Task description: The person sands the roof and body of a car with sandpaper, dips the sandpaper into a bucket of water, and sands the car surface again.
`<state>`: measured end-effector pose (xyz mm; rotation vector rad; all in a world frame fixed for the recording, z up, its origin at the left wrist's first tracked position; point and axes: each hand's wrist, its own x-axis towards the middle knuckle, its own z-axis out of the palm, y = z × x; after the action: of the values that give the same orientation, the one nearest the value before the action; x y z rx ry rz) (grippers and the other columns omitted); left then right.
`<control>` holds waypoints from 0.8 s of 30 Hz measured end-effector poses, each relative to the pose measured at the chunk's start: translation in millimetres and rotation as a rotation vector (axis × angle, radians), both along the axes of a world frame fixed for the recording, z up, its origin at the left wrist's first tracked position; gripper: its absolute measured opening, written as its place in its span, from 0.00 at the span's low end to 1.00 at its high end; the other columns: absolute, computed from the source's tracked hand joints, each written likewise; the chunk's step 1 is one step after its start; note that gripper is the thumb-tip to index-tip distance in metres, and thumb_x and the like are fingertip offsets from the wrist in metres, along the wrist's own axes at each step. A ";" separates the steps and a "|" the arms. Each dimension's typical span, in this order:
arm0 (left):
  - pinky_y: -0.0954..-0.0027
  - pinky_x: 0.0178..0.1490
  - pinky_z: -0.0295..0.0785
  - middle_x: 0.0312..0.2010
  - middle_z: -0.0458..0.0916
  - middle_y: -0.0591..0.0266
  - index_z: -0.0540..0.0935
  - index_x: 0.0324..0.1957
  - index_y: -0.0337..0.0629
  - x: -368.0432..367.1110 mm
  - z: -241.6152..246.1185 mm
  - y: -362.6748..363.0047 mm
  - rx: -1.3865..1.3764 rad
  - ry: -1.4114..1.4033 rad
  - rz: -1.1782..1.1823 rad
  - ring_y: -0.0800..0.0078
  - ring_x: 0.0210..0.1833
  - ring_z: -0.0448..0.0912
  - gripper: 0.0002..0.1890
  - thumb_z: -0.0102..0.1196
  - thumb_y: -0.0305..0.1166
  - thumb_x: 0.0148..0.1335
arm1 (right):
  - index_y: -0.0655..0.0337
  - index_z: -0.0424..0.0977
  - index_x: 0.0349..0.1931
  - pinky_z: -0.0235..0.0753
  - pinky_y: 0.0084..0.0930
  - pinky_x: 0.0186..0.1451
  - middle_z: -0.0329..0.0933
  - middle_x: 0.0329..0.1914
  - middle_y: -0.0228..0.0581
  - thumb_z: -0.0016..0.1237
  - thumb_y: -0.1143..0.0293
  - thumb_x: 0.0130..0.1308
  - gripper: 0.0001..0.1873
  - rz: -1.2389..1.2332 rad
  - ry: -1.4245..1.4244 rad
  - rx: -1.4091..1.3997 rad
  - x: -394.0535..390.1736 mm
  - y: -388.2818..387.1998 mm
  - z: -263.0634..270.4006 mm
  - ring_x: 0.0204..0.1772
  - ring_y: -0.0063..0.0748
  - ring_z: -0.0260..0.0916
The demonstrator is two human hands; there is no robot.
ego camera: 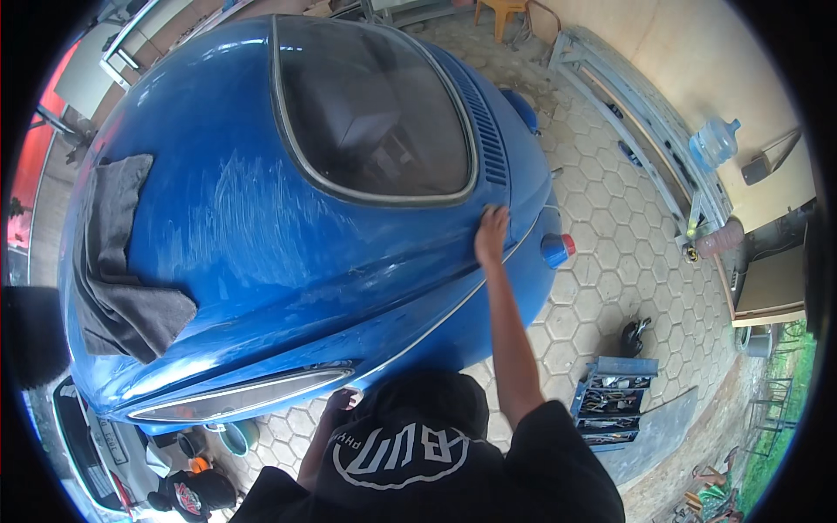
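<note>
Before me stands a blue Volkswagen Beetle (405,235), seen from above its side. Below the corner of its rear window (379,111), near the louvred panel (484,124), my right hand (493,235) rests on the bodywork with fingers bent. Whether anything lies under that palm is hidden. My left hand (340,400) is low by the rear end of the side window (248,394), partly hidden by my torso; a small pale patch shows at its fingers. Whitish streaks (252,216) cover part of the roof. A dark grey cloth (108,229) is draped over the roof's far left.
An unfolded blue toolbox (611,405) with tools stands on the hexagonal paving (605,229) to the right. A tail lamp (557,250) juts out nearby. At lower left are a bucket (239,437), another person (196,493) and a parked car (98,451).
</note>
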<state>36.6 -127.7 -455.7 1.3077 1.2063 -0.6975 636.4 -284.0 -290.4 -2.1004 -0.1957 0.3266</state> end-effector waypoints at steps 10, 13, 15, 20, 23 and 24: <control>0.69 0.23 0.69 0.27 0.79 0.64 0.81 0.48 0.47 49.9 5.2 1.7 0.001 -0.016 0.116 0.72 0.24 0.77 0.12 0.47 0.38 0.71 | 0.70 0.33 0.78 0.31 0.47 0.84 0.28 0.84 0.59 0.22 0.51 0.82 0.37 -0.059 0.058 0.057 -10.0 -2.3 29.9 0.85 0.60 0.25; 0.70 0.23 0.68 0.26 0.79 0.64 0.81 0.48 0.48 37.9 1.1 -10.3 0.002 -0.014 0.182 0.72 0.23 0.77 0.12 0.47 0.38 0.72 | 0.70 0.33 0.79 0.31 0.51 0.84 0.27 0.84 0.60 0.22 0.52 0.82 0.37 0.180 -0.186 0.076 -104.6 15.1 61.0 0.85 0.63 0.24; 0.68 0.23 0.73 0.27 0.81 0.64 0.83 0.52 0.50 18.2 -14.5 -10.8 -0.104 0.031 0.209 0.73 0.24 0.80 0.14 0.46 0.35 0.72 | 0.70 0.34 0.79 0.31 0.54 0.83 0.27 0.84 0.61 0.24 0.53 0.81 0.37 0.340 -0.358 0.127 -171.7 21.7 98.7 0.85 0.64 0.24; 0.68 0.30 0.83 0.31 0.87 0.62 0.86 0.53 0.50 5.1 -33.0 -13.9 0.219 -0.005 -0.244 0.73 0.28 0.86 0.16 0.47 0.36 0.71 | 0.71 0.36 0.78 0.31 0.56 0.83 0.29 0.84 0.63 0.27 0.56 0.80 0.36 0.436 -0.472 0.105 -170.0 49.4 151.8 0.85 0.65 0.25; 0.65 0.36 0.84 0.27 0.86 0.61 0.86 0.52 0.52 -5.2 -36.1 -24.4 0.589 -0.391 -0.669 0.66 0.26 0.86 0.16 0.48 0.36 0.69 | 0.71 0.43 0.78 0.40 0.60 0.81 0.39 0.82 0.66 0.31 0.54 0.79 0.37 0.474 -0.675 0.144 -182.3 70.4 190.9 0.83 0.69 0.34; 0.65 0.36 0.84 0.27 0.86 0.61 0.86 0.52 0.52 -8.1 -35.3 -24.9 0.593 -0.391 -0.661 0.66 0.26 0.86 0.16 0.48 0.36 0.69 | 0.71 0.46 0.77 0.43 0.61 0.80 0.41 0.81 0.66 0.32 0.54 0.78 0.36 0.591 -0.718 0.164 -196.4 68.3 194.6 0.83 0.68 0.37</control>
<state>28.4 -152.6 -491.0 2.2722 0.6601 -0.5044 440.0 -215.8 -95.8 -1.8770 -1.2323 -0.1184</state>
